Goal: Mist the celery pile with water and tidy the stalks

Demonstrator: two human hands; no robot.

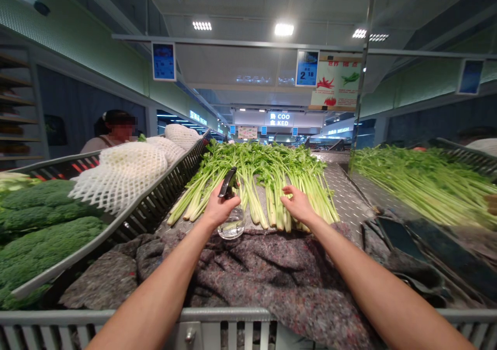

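Observation:
My left hand [222, 205] is closed around the neck of a spray bottle [233, 227] with a clear body and a black trigger head. The bottle stands upright over the butt ends of the celery [254, 202], its nozzle end toward the stalks. On the right side of the same celery, my right hand [298, 204] hovers at or lightly touches the pale stalks, thumb and forefinger apart; its other fingers are partly hidden. Leafy tops point away from me and cut ends face me, in a broad row on a metal shelf [341, 189].
A grey-brown felt blanket [272, 272] lies crumpled before the celery, over a slatted rail [225, 316]. Broccoli [54, 236] and items in white foam netting [124, 169] fill the left crate. A mirror [419, 184] stands right. Behind the left crate is a person [97, 142].

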